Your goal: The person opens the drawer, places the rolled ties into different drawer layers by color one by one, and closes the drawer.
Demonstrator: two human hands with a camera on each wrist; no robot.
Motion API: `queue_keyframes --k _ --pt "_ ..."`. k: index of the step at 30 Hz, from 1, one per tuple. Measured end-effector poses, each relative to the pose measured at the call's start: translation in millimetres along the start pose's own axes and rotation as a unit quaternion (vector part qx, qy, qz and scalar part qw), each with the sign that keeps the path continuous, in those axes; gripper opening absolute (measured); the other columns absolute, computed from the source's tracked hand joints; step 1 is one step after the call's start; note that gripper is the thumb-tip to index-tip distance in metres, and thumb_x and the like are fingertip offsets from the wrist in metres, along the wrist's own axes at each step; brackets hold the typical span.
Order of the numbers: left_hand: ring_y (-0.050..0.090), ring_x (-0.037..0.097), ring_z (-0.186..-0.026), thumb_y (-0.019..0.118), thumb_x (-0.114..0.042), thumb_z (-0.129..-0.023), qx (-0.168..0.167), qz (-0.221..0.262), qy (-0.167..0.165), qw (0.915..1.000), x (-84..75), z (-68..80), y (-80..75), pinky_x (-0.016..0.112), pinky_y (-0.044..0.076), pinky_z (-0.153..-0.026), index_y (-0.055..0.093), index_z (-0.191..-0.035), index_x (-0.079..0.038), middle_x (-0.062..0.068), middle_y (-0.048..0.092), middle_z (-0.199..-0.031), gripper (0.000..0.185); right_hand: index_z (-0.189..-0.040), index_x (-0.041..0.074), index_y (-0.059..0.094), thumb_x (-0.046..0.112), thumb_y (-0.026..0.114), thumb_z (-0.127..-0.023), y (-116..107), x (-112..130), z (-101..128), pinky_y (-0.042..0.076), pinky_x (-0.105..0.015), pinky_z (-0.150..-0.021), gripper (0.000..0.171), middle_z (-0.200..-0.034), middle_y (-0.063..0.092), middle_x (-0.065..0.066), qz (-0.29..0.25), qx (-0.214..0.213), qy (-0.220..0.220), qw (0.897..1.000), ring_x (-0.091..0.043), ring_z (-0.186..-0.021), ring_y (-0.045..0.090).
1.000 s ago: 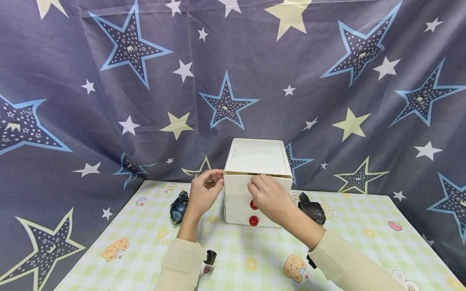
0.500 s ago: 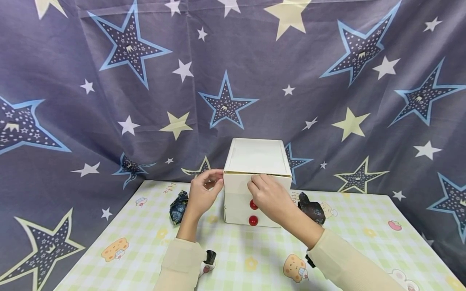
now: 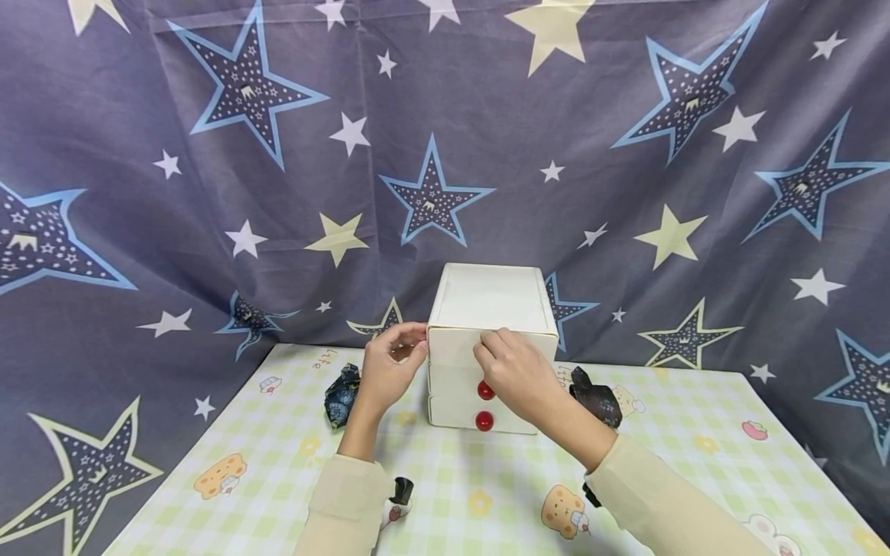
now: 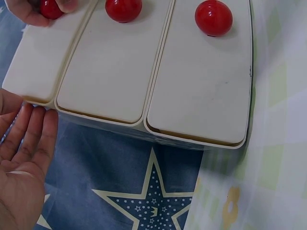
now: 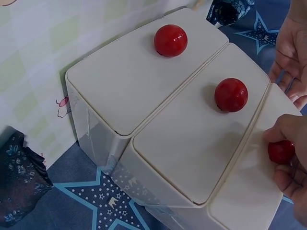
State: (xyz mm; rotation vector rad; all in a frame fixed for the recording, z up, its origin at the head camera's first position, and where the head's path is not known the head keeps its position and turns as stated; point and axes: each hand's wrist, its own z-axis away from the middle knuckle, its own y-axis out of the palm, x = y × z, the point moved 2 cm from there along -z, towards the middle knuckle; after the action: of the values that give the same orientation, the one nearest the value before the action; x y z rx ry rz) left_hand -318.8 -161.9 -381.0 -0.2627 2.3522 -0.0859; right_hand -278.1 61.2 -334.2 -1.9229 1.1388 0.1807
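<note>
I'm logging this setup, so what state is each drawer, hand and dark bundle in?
Top drawer: closed, front looks flush.
Middle drawer: closed.
Bottom drawer: closed.
Right hand: pinches the top red knob.
Left hand: open, at the white unit's side.
Left dark bundle: crumpled.
Right dark bundle: crumpled.

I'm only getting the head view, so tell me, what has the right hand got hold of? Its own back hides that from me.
Observer: In the right wrist view, the right hand grips the top red knob between thumb and fingers.
Operator: Is it touching the middle red knob too? They overlap from here.
Observer: No, the right wrist view shows the middle red knob standing clear of it.
Operator: And is anything in the left palm?
Observer: Nothing. The left wrist view shows the left hand with its palm bare.
</note>
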Motion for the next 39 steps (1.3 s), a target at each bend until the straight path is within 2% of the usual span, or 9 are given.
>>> queue_keyframes --k 4,8,11,15,25,29,34,39 --pt "0.071 0.026 -0.085 0.071 0.009 -0.090 -0.001 -0.008 0.000 1.0000 -6.8 0.0 0.3 0.029 0.058 -0.076 0.073 -0.112 0.002 0.019 0.074 -0.096 0.024 -0.104 -0.002 0.072 -0.006 0.075 -0.086 2 0 0 0.054 -0.034 -0.081 0.019 -0.105 0.069 -0.015 -0.001 0.003 0.004 1.000 -0.029 -0.092 0.062" --pt "0.070 0.033 -0.084 0.069 0.012 -0.089 0.001 -0.009 0.002 1.0000 -26.8 0.6 -0.3 0.036 0.059 -0.076 0.072 -0.111 0.008 0.023 0.073 -0.094 0.022 -0.105 -0.002 0.072 -0.005 0.075 -0.087 2 0 0 0.055 -0.035 -0.082 0.019 -0.107 0.069 -0.016 -0.006 0.006 0.008 1.000 -0.029 -0.093 0.062" --pt "0.070 0.029 -0.084 0.069 0.012 -0.089 0.002 -0.008 0.003 1.0000 -37.7 1.1 -1.0 0.036 0.059 -0.076 0.071 -0.110 0.008 0.023 0.073 -0.093 0.022 -0.105 -0.002 0.072 -0.005 0.075 -0.087 2 0 0 0.055 -0.035 -0.083 0.019 -0.107 0.069 -0.016 -0.008 0.007 0.010 1.000 -0.030 -0.094 0.062" --pt "0.070 0.027 -0.083 0.069 0.012 -0.089 0.002 -0.010 0.005 0.9999 -39.8 1.3 -1.3 0.037 0.059 -0.077 0.071 -0.110 0.008 0.023 0.073 -0.093 0.022 -0.105 -0.001 0.073 -0.005 0.076 -0.087 1 0 0 0.055 -0.035 -0.082 0.019 -0.107 0.069 -0.016 -0.007 0.007 0.011 1.000 -0.030 -0.094 0.062" --pt "0.070 0.030 -0.083 0.069 0.012 -0.089 0.002 -0.009 0.000 1.0000 -36.6 1.2 -1.2 0.038 0.059 -0.077 0.071 -0.110 0.008 0.023 0.073 -0.093 0.022 -0.107 0.000 0.072 -0.001 0.074 -0.090 1 1 3 0.054 -0.036 -0.082 0.017 -0.109 0.068 -0.016 -0.010 0.002 0.004 1.000 -0.030 -0.092 0.060" --pt "0.070 0.033 -0.083 0.069 0.012 -0.089 -0.001 -0.010 0.001 0.9999 -23.1 0.2 -0.6 0.039 0.059 -0.076 0.072 -0.111 0.007 0.023 0.073 -0.092 0.023 -0.107 0.001 0.071 0.004 0.073 -0.091 2 1 5 0.053 -0.037 -0.085 0.017 -0.107 0.066 -0.015 -0.006 -0.004 -0.003 1.000 -0.030 -0.092 0.060" --pt "0.070 0.024 -0.082 0.071 0.008 -0.089 -0.004 -0.013 0.007 0.9999 -3.4 -0.8 -0.6 0.029 0.058 -0.075 0.073 -0.112 0.003 0.019 0.074 -0.092 0.023 -0.109 0.003 0.068 0.012 0.075 -0.088 -2 3 8 0.053 -0.038 -0.088 0.023 -0.105 0.063 -0.014 -0.019 -0.019 0.002 1.000 -0.030 -0.094 0.059" --pt "0.070 0.015 -0.082 0.073 0.002 -0.091 0.001 0.000 0.007 1.0000 1.1 -0.4 -1.9 0.024 0.057 -0.075 0.074 -0.112 -0.003 0.013 0.074 -0.093 0.022 -0.109 0.005 0.067 0.015 0.075 -0.086 -7 8 11 0.053 -0.038 -0.081 0.026 -0.103 0.063 -0.012 -0.024 -0.040 0.009 0.999 -0.029 -0.090 0.058"
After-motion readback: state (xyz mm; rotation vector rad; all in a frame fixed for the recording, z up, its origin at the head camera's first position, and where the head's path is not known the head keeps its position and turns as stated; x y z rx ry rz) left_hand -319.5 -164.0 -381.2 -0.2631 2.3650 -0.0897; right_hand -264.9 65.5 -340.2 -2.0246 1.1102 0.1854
